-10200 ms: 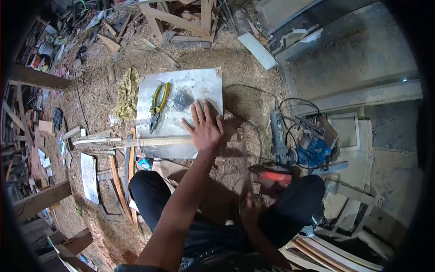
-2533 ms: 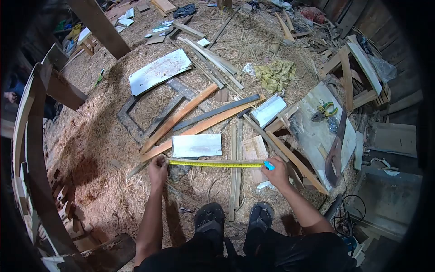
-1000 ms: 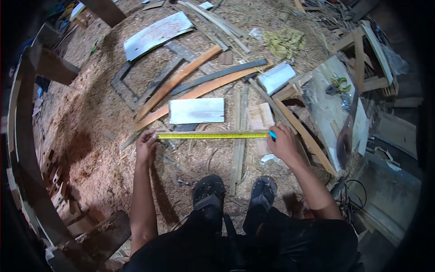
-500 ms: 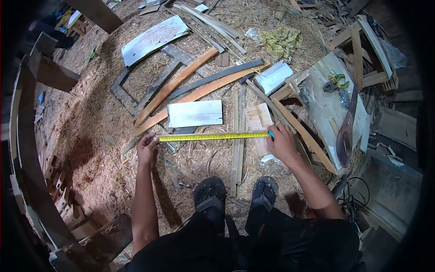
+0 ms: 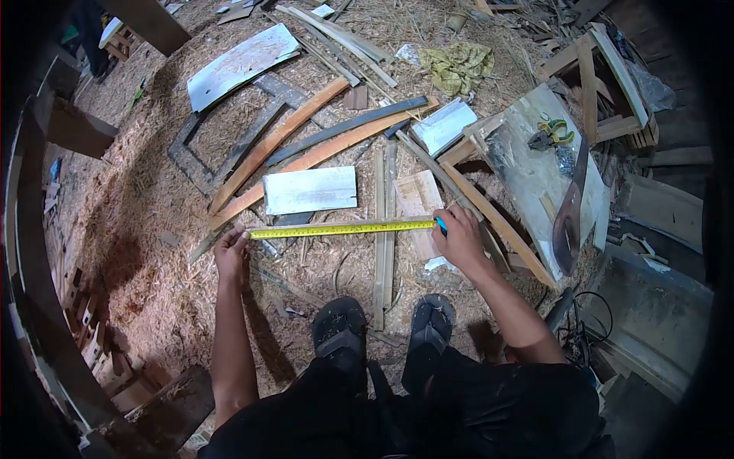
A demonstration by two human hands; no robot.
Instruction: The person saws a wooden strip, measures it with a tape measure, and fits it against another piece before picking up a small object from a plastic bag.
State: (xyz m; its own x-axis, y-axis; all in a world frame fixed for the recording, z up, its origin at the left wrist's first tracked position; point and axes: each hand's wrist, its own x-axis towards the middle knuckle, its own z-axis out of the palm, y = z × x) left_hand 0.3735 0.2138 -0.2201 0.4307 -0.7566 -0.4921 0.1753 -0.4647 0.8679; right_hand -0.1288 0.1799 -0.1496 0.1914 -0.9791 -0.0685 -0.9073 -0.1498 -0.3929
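Observation:
A yellow tape measure (image 5: 344, 228) is drawn out level between my two hands, above the shavings-covered ground. A thin wooden strip (image 5: 397, 220) runs along the tape's far edge. My left hand (image 5: 231, 249) pinches the tape's left end, with the fingers closed. At the other end my right hand (image 5: 462, 239) is closed around the tape; a small teal part (image 5: 441, 226) shows by its fingers, and the palm hides the rest. Just beyond the tape lies a white-faced board (image 5: 310, 190). A pale wooden piece (image 5: 417, 195) lies near my right hand.
Curved wooden pieces (image 5: 279, 145) and a white curved panel (image 5: 243, 65) lie ahead. To the right, pliers (image 5: 550, 134) and a handsaw (image 5: 567, 229) rest on a pale panel (image 5: 527, 164). A wooden frame (image 5: 15, 222) stands left. Another person's legs (image 5: 90, 38) show at upper left.
The whole view has shifted, so everything appears slightly further left. Both hands keep their hold on the tape, which stays stretched. More of the other person's legs shows at upper left.

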